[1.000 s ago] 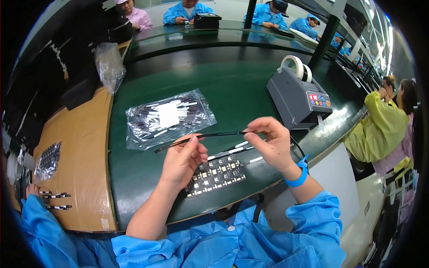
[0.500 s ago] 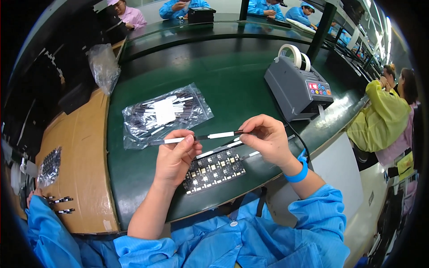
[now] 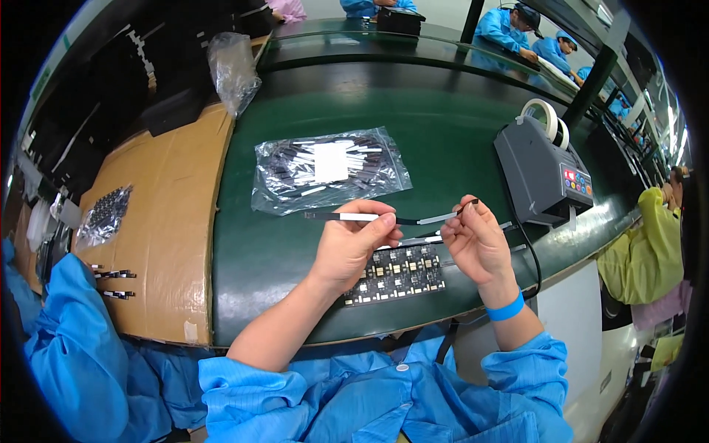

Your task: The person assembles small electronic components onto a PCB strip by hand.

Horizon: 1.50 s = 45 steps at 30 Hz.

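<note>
A thin black-and-white flat flex cable (image 3: 436, 219) stretches between my two hands above the bench. My left hand (image 3: 348, 242) pinches it between thumb and fingers, with a white-marked end sticking out to the left. Closed on its other end, my right hand (image 3: 478, 242) wears a blue wristband, and a dark tip rises above the fingertips. Below the hands lies a panel of small black circuit boards (image 3: 399, 277), its left part partly covered by my left hand. More strips (image 3: 425, 241) lie along its far edge and to its right.
Beyond the hands lies a clear bag (image 3: 277, 193) of similar cables. A grey tape dispenser (image 3: 535, 177) with white rolls stands at the right, its black cord (image 3: 529, 258) running down the bench. At left, cardboard (image 3: 173, 221) carries a small bag (image 3: 105, 215), beside a co-worker's blue sleeve (image 3: 74, 310).
The view has shifted, so the bench appears farther right. My right hand has turned more upright, and the cable, nearly straight before, now bends upward at its right end. Both hands keep hold of it.
</note>
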Each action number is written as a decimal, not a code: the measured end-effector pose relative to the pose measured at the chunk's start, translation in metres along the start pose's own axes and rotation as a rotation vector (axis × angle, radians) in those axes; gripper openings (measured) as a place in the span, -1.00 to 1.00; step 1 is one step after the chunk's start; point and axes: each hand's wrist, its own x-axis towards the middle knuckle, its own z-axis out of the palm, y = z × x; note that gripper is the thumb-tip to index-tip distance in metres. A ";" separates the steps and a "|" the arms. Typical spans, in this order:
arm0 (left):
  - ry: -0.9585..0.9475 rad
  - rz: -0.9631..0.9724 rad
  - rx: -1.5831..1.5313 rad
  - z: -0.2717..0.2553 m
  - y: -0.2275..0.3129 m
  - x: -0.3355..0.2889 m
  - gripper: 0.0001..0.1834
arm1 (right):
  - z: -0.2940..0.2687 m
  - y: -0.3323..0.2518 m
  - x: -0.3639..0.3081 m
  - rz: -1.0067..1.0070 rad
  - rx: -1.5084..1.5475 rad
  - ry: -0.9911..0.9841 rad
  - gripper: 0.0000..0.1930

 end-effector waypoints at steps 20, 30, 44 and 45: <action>-0.300 0.450 1.549 -0.003 -0.015 -0.005 -0.84 | 0.027 -0.063 0.014 0.389 -1.312 -0.107 -0.86; -0.554 0.466 1.787 0.003 -0.022 -0.025 -0.69 | -0.009 -0.019 0.021 0.734 -1.577 -0.249 -0.83; -0.539 0.632 1.746 -0.006 -0.042 -0.022 -0.67 | -0.010 -0.012 0.031 0.871 -1.674 -0.203 -0.82; -0.534 0.631 1.742 -0.006 -0.042 -0.022 -0.67 | -0.009 -0.011 0.030 0.870 -1.691 -0.195 -0.81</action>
